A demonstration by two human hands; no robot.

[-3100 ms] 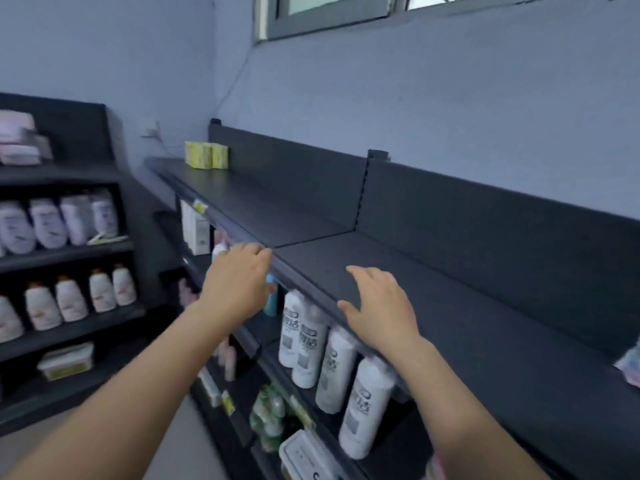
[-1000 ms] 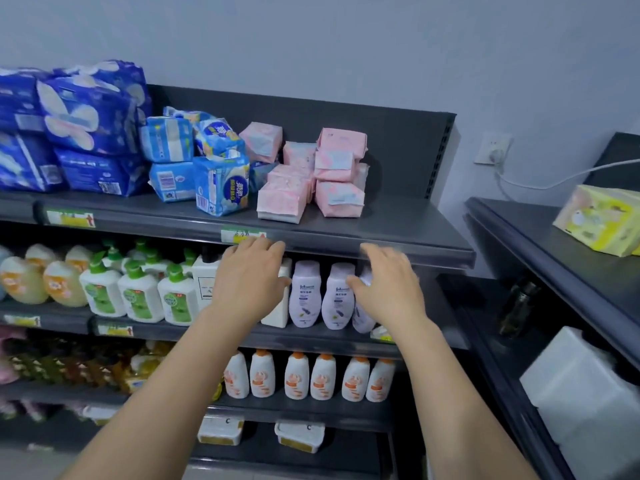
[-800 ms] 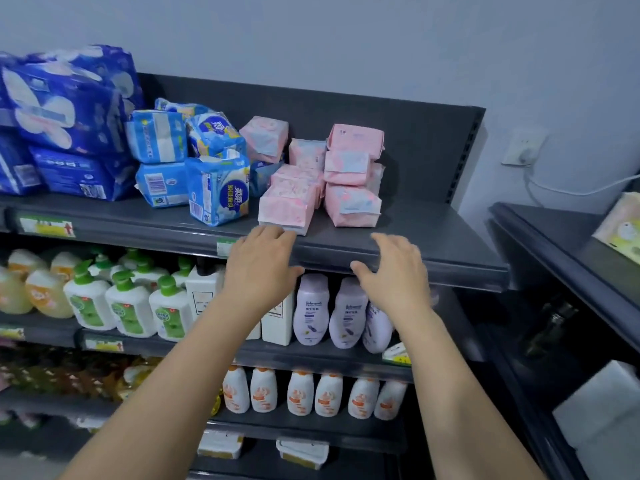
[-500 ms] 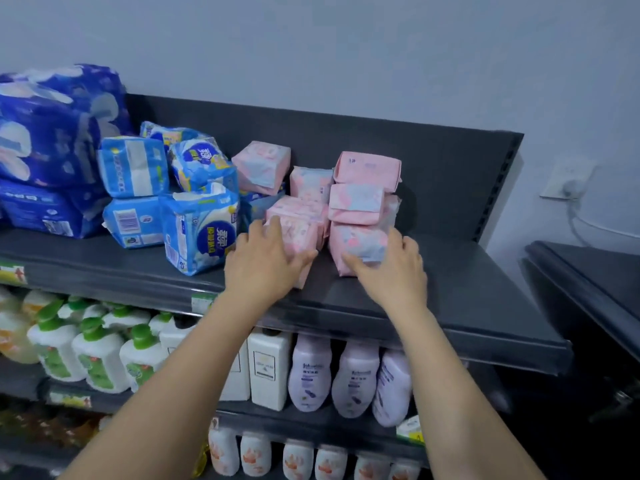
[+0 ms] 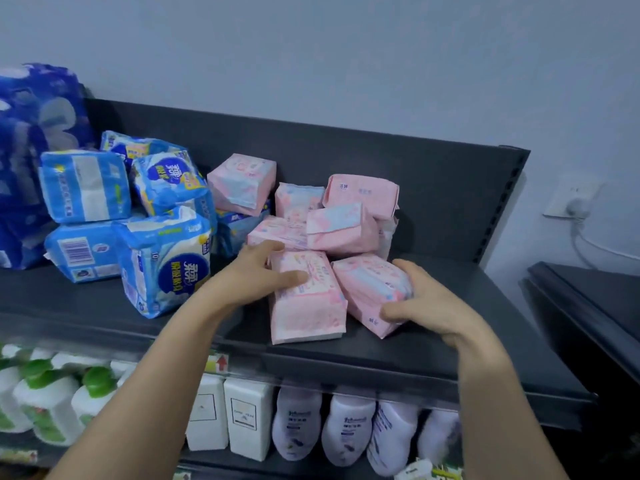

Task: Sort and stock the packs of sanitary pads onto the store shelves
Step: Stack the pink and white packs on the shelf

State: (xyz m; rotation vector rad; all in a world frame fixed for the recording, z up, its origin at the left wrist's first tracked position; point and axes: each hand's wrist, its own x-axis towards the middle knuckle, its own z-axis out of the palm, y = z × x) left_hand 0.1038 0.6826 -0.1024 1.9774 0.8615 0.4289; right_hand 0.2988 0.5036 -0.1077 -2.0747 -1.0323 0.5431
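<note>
This is a shop. A dark metal display shelf (image 5: 69, 306) with a slotted back panel (image 5: 346, 150) at twelve o'clock holds many matching pink pad packs (image 5: 349, 230) in the middle and blue pad packs (image 5: 166, 258) at nine. A price label (image 5: 219, 363) sits on its front edge at seven. Below, identical green-capped bottles (image 5: 45, 407) at eight and pale bottles (image 5: 348, 431) at six stand in rows.

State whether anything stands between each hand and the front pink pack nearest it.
Nothing visible does. The left hand holds the left front pink pack and the right hand grips the right front pink pack, both lying on the top shelf.
</note>
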